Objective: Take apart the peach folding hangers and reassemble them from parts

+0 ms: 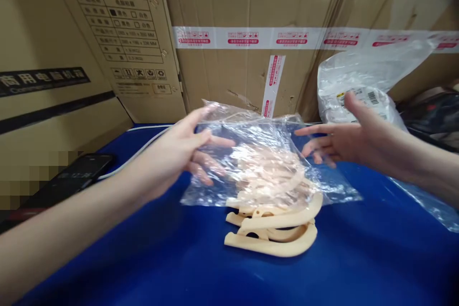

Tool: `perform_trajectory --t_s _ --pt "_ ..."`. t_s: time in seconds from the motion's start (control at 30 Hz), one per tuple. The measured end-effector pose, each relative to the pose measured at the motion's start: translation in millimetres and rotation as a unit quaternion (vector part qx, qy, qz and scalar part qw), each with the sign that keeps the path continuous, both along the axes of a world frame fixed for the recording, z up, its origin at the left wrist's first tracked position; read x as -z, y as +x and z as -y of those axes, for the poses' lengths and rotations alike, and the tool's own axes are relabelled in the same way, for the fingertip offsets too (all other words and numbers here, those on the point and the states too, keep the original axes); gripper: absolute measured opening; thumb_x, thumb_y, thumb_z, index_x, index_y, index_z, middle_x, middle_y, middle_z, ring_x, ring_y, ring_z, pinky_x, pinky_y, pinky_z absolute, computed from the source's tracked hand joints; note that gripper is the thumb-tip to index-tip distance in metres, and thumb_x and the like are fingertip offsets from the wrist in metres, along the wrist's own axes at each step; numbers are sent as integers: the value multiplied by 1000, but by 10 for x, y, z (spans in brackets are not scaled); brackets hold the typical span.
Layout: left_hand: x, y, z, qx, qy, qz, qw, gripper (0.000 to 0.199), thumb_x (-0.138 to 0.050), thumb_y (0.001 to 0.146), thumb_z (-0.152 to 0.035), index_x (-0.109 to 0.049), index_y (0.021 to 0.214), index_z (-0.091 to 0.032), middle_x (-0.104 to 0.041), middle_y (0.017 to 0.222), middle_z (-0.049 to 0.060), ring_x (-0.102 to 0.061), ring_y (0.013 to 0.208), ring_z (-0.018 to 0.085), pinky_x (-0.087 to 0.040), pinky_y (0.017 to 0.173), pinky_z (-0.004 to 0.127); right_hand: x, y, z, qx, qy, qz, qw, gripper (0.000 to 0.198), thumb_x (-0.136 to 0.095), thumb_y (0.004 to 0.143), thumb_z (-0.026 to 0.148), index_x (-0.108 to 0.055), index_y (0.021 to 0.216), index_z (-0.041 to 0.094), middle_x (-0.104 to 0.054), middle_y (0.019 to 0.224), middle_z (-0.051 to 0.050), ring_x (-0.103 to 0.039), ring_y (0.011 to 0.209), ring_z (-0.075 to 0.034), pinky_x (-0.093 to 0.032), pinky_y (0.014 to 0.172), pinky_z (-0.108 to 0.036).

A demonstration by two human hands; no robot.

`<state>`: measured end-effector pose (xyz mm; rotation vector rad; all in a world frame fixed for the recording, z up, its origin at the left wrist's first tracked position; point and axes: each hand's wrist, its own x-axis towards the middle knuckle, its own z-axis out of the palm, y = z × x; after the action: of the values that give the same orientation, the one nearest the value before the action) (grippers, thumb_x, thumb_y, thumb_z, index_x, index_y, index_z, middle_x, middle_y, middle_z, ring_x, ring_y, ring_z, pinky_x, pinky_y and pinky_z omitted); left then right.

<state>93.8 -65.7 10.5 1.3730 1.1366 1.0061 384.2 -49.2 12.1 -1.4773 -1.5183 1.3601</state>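
Note:
A clear plastic bag (215, 129) lies over a stack of curved beige plastic pieces (283, 246) with small round holes. The lower pieces stick out from under the bag's near edge; the others show through the film. At the bag's left side is my left hand (179, 150), its fingers spread and touching the film; some fingertips look covered by it. My right hand (353, 141) is at the bag's right edge, thumb raised and fingers stretched out. Whether its fingertips touch the film I cannot tell. Neither hand grips anything visibly.
Cardboard boxes (229, 0) stand behind and to the left of the blue table surface (172, 267). A clear bag with a barcode label (373, 98) is at the back right. At the left are a black phone (86, 172) and a white cable (147, 143). Dark fabric lies far right.

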Motion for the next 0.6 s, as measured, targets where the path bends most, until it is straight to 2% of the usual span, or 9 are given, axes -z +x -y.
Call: perform_trajectory --t_s 0.03,0.1,0.17,0.23,0.3,0.37,0.47,0.53,0.6 --pt "63 85 -15 24 -9 5 1000 60 -49 94 -22 -26 148 -34 -73 105 11 -65 45 15 -49 33 22 -35 5 51 11 3 -17 1000 70 -47 72 77 -58 112 21 -70 87 -12 -61 66 -21 -45 52 -31" --pt "142 201 -30 56 -16 10 998 59 -48 95 -24 -25 148 -37 -72 106 10 -66 46 15 -50 34 22 -46 37 142 40 51 5 998 64 -72 65 57 -55 118 26 -69 83 -7 -61 68 -19 -47 52 -28" --pt "156 273 -17 68 -8 14 998 58 -48 95 -23 -27 147 -38 -72 107 9 -65 46 13 -50 35 20 10 88 206 72 95 30 992 63 -80 63 42 -54 120 30 -68 88 -6 -63 74 -18 -49 55 -25" --pt "134 325 8 78 6 26 997 58 -47 95 -22 -27 147 -38 -72 107 8 -63 46 11 -50 37 19 94 129 253 115 88 17 989 55 -72 72 48 -54 121 29 -68 101 -9 -65 80 -20 -52 56 -27" --pt "103 370 27 92 9 39 995 59 -46 95 -21 -25 148 -38 -72 106 7 -62 45 10 -51 38 20 159 134 305 146 55 -6 988 55 -63 77 54 -51 125 28 -66 113 -13 -67 82 -23 -53 54 -30" --pt "79 406 37 103 1 43 994 60 -44 96 -20 -23 148 -39 -72 105 6 -62 45 10 -53 40 21 174 114 365 139 47 2 989 65 -69 72 52 -48 130 31 -67 114 -13 -68 80 -25 -54 52 -32" --pt "59 409 48 117 -12 43 992 63 -47 96 -21 -19 149 -37 -71 108 8 -65 47 12 -56 44 23 126 174 406 113 84 73 987 83 -82 56 46 -48 132 39 -72 96 -8 -68 74 -26 -57 56 -34" --pt "59 353 59 123 -16 41 991 66 -51 95 -25 -16 150 -34 -70 113 10 -67 48 13 -56 45 22 103 395 356 156 105 92 978 82 -82 54 47 -51 130 40 -73 92 -9 -68 74 -28 -58 58 -36" --pt "74 253 70 117 -15 32 993 66 -53 94 -29 -16 149 -32 -69 115 12 -68 49 13 -56 44 21 135 826 262 228 113 127 959 69 -75 64 45 -53 129 40 -73 97 -12 -70 80 -28 -59 65 -37"
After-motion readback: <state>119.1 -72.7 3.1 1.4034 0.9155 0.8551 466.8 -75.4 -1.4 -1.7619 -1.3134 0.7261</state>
